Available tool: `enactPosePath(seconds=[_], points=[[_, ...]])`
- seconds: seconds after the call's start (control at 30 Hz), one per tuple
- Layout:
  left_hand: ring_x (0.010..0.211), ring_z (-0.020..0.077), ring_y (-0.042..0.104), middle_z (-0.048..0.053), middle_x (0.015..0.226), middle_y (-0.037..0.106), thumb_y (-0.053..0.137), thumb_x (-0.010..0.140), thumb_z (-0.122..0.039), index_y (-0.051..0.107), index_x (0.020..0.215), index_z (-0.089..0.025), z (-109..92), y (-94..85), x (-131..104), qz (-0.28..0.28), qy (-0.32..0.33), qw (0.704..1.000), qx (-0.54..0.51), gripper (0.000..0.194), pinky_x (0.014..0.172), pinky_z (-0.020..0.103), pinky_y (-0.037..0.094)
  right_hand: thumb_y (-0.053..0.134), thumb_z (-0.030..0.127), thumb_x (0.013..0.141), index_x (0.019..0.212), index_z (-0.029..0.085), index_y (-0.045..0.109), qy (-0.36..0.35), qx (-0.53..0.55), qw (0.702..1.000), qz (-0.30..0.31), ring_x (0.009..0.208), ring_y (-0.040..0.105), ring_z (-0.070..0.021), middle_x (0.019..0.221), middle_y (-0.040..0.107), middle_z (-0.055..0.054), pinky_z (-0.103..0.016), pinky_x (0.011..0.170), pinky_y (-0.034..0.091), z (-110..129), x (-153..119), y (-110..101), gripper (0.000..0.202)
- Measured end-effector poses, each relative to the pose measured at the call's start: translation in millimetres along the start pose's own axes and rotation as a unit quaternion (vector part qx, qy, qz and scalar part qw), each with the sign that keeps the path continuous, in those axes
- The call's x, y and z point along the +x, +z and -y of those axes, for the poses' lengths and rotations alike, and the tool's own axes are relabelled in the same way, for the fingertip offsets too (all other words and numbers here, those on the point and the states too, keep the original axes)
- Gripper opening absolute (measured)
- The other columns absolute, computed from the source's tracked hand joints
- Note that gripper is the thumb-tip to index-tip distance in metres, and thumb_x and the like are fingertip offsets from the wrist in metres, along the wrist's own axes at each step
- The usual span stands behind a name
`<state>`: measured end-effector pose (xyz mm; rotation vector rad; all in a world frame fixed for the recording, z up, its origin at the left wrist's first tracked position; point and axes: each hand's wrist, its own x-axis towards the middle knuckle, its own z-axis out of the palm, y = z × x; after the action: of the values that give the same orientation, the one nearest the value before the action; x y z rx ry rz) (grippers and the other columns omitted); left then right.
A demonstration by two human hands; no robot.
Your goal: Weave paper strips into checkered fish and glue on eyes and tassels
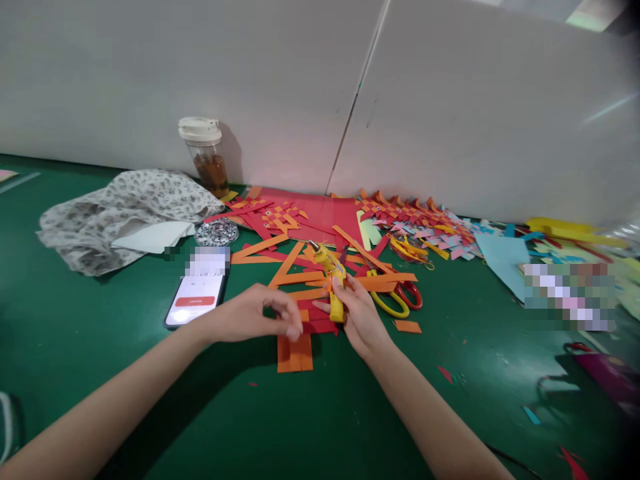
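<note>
My right hand (357, 307) is closed around the handle of a yellow hot glue gun (337, 287), whose metal nozzle points up and away to the left. My left hand (267, 313) hovers just left of it, fingers curled down to the thumb in a pinch; whatever may be between the tips is hidden. Below both hands lies a piece of orange and red paper strips (295, 357), partly covered by the left fingers. Loose orange strips (300, 277) are scattered behind it. Scissors with yellow and red handles (395, 303) lie beside my right hand.
A phone (197, 293) lies left of my hands, near a patterned cloth (125, 213) and a lidded cup of brown drink (207, 157). Woven paper pieces (410, 213) run along the wall. Blue paper (503, 260) and a purple item (607, 377) lie at right.
</note>
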<state>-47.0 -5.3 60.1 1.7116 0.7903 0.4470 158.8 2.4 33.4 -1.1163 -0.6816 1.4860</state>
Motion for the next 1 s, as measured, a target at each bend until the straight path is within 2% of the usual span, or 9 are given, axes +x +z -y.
enactPosePath(seconds=[0.07,0.1,0.17,0.23,0.3,0.4,0.53,0.73,1.0], points=[[0.071,0.0153,0.067,0.002,0.078,0.072,0.063,0.082,-0.036,0.066,0.087,-0.021,-6.9,-7.4,-9.6,0.172,-0.049,0.981,-0.076,0.015,0.071,0.029,0.051,0.079,0.029,0.066,0.088,0.021,0.059,-0.001,-0.002,1.000,-0.003,0.070,0.057,-0.0104,0.088,0.061,0.002,-0.032,0.067,0.063,0.5,-0.7,0.8,0.031],[0.067,0.0152,0.066,0.002,0.078,0.072,0.059,0.085,-0.038,0.064,0.090,-0.021,-9.6,-8.8,-11.6,0.210,-0.069,0.971,-0.088,0.018,0.068,0.030,0.052,0.079,0.028,0.067,0.088,0.021,0.059,-0.001,-0.002,1.000,-0.006,0.069,0.057,-0.0103,0.088,0.061,0.002,-0.032,0.067,0.063,0.5,-1.1,1.2,0.030],[0.065,0.0148,0.064,0.002,0.078,0.070,0.051,0.088,-0.045,0.061,0.091,-0.022,-12.7,-6.3,-8.6,0.154,-0.073,0.985,-0.036,0.025,0.063,0.028,0.050,0.079,0.028,0.066,0.088,0.022,0.059,-0.001,0.000,1.000,-0.008,0.068,0.057,-0.0103,0.087,0.061,0.003,-0.033,0.067,0.063,0.0,-1.6,1.7,0.031],[0.070,0.0167,0.063,0.002,0.080,0.068,0.050,0.086,-0.052,0.058,0.086,-0.021,-12.7,2.8,2.0,0.004,-0.061,0.990,0.125,0.032,0.060,0.028,0.047,0.080,0.028,0.064,0.088,0.022,0.058,-0.003,0.002,1.000,-0.009,0.069,0.057,-0.0107,0.085,0.061,0.003,-0.033,0.067,0.062,-0.8,-1.7,1.7,0.033],[0.071,0.0225,0.064,0.005,0.080,0.068,0.049,0.082,-0.063,0.057,0.083,-0.019,-10.4,15.7,15.9,-0.082,-0.082,0.945,0.307,0.045,0.058,0.031,0.045,0.081,0.029,0.063,0.088,0.022,0.058,-0.005,0.004,1.000,-0.013,0.070,0.058,-0.0113,0.083,0.061,0.004,-0.031,0.066,0.062,-1.5,-1.5,1.2,0.035],[0.073,0.0313,0.067,0.014,0.082,0.069,0.044,0.084,-0.066,0.060,0.089,-0.013,-5.9,34.5,33.1,-0.085,-0.095,0.868,0.480,0.055,0.055,0.034,0.044,0.081,0.031,0.061,0.087,0.022,0.058,-0.002,0.002,1.000,-0.011,0.069,0.059,-0.0112,0.080,0.061,0.004,-0.030,0.065,0.061,-1.8,-1.7,0.3,0.036],[0.069,0.0307,0.068,0.016,0.077,0.069,0.034,0.096,-0.048,0.060,0.090,-0.011,-2.1,48.5,40.6,-0.067,-0.066,0.809,0.580,0.046,0.052,0.033,0.044,0.082,0.032,0.061,0.087,0.021,0.058,0.000,0.006,1.000,-0.008,0.067,0.059,-0.0104,0.082,0.061,0.004,-0.030,0.065,0.060,-1.3,-2.3,0.4,0.037],[0.067,0.0312,0.067,0.016,0.075,0.068,0.047,0.084,-0.008,0.061,0.099,-0.006,2.1,56.5,40.5,-0.021,-0.004,0.780,0.625,0.020,0.053,0.034,0.044,0.082,0.031,0.059,0.087,0.022,0.058,-0.003,0.001,1.000,-0.017,0.069,0.060,-0.0128,0.082,0.061,0.003,-0.032,0.063,0.062,-0.9,-2.0,2.6,0.038],[0.058,0.0250,0.066,0.010,0.067,0.065,0.045,0.083,-0.005,0.060,0.090,-0.009,10.9,47.2,41.8,0.001,0.074,0.767,0.638,0.017,0.047,0.030,0.042,0.079,0.030,0.065,0.088,0.021,0.057,-0.003,-0.003,1.000,-0.012,0.069,0.061,-0.0124,0.085,0.062,0.002,-0.032,0.064,0.063,-1.0,-2.9,1.7,0.033]])
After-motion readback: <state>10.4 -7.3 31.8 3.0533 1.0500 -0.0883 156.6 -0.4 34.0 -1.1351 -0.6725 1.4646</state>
